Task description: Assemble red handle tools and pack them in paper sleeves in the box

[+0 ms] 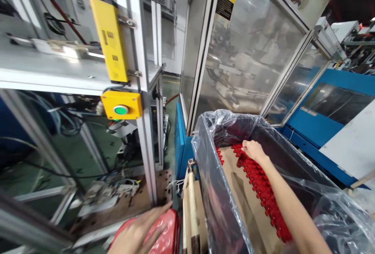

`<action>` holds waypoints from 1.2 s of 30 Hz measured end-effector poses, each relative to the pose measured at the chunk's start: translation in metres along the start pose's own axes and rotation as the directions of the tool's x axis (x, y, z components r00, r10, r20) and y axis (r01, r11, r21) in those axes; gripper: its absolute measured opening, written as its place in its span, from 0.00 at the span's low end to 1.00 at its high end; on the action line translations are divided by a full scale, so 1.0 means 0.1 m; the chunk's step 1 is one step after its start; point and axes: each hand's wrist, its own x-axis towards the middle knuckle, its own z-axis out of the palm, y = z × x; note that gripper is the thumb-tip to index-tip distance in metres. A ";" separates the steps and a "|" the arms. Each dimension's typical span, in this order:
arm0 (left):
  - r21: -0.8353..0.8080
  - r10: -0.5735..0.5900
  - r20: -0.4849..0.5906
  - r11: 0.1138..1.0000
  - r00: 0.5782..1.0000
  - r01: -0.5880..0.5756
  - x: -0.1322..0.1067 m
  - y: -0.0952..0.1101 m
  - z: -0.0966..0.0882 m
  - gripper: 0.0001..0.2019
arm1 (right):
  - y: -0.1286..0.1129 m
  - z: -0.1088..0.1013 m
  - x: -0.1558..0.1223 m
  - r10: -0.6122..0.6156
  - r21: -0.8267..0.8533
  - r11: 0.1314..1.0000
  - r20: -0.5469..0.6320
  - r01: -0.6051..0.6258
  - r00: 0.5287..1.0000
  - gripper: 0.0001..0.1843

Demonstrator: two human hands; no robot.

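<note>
Inside a plastic-lined bin (222,191), my right hand (254,150) is at the far end of a row of red toothed parts (259,185). Its fingers are curled closed on one of the red parts, which is partly hidden behind the hand. The row lies on a brown cardboard sheet (238,195), and a second bit of red shows at the bin's left wall. My left hand (140,228), blurred, hovers over or rests on a red stool (164,226) with a bumpy top; I cannot tell which. Its fingers are stretched out and hold nothing.
Left stands an aluminium frame (143,129) carrying a yellow box with a green button (121,109). A machine with clear guard panels (243,58) rises behind the bin. Wooden poles (191,207) and cardboard stand between stool and bin. Clear plastic film drapes over the bin's rim.
</note>
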 end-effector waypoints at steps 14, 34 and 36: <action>-0.635 0.320 -0.084 0.713 0.944 -0.298 0.81 1.62 -0.13 0.34 | -0.96 -1.57 -1.52 -0.225 0.354 0.887 -0.228 0.296 0.947 0.18; -0.956 0.001 -0.091 -0.280 0.996 -0.087 0.21 0.66 -0.85 0.28 | -2.18 -1.07 -1.81 -0.705 0.268 0.662 -0.095 0.700 0.703 0.21; -0.925 -0.042 -0.116 -0.360 0.992 -0.124 0.16 0.54 -1.00 0.25 | -2.43 -0.93 -1.82 -0.775 0.246 0.581 -0.122 0.776 0.620 0.19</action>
